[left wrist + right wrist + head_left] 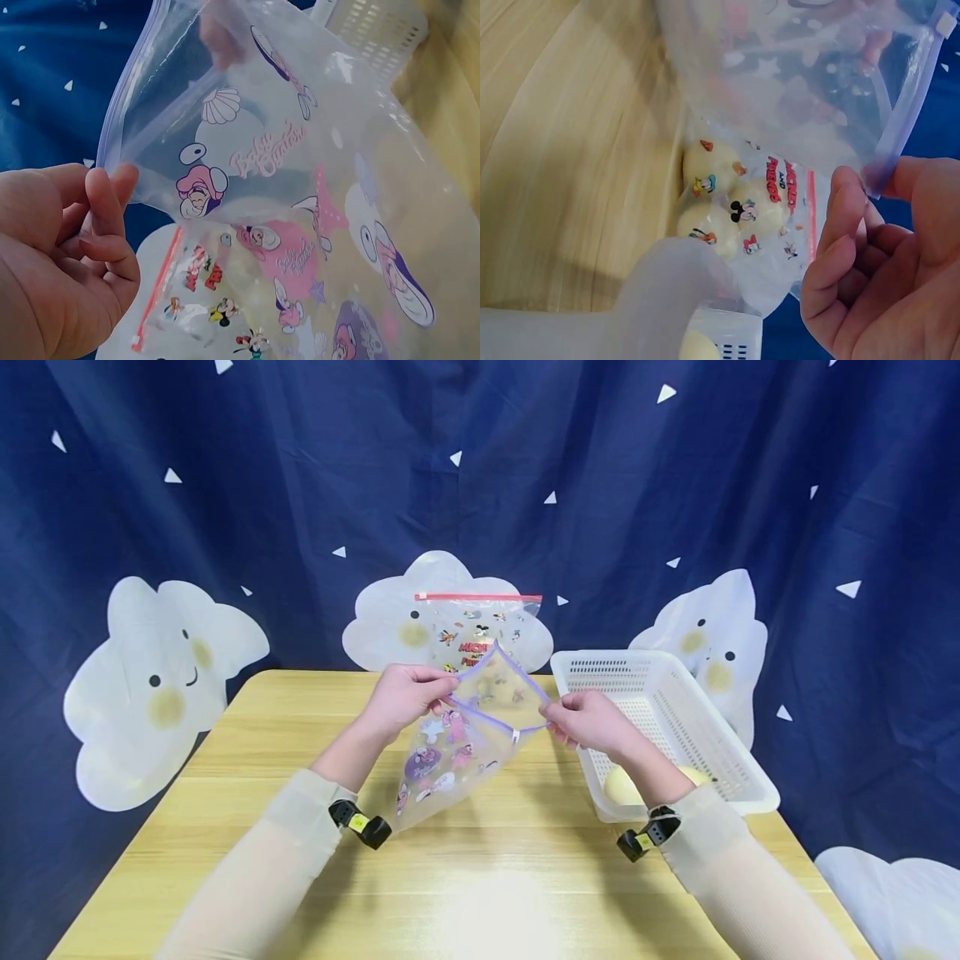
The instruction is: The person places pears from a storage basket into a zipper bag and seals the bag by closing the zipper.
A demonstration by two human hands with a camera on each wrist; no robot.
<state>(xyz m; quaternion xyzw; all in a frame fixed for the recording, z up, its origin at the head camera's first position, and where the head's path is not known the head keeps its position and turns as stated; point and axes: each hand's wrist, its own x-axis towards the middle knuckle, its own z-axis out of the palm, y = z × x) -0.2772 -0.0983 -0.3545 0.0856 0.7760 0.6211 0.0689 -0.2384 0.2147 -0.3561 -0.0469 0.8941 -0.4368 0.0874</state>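
Note:
A translucent zip bag (457, 760) with a purple zipper edge and pink cartoon prints hangs tilted above the table, its mouth spread into a diamond. My left hand (408, 693) pinches the left side of the rim between thumb and fingers. Opposite it, my right hand (588, 722) pinches the right side. A white slider (516, 736) sits on the near edge of the rim. Nothing shows inside this bag. Behind it stands a clear zip bag (483, 625) with a red zipper and cartoon prints; the right wrist view shows pale yellow round things (712, 166) inside.
A white perforated plastic basket (720, 735) stands on the right, partly beneath my right forearm. Pale yellow rounded things (621, 787) lie at its near end. The wooden table (247, 760) ends at a dark blue curtain (300, 468) with cloud prints.

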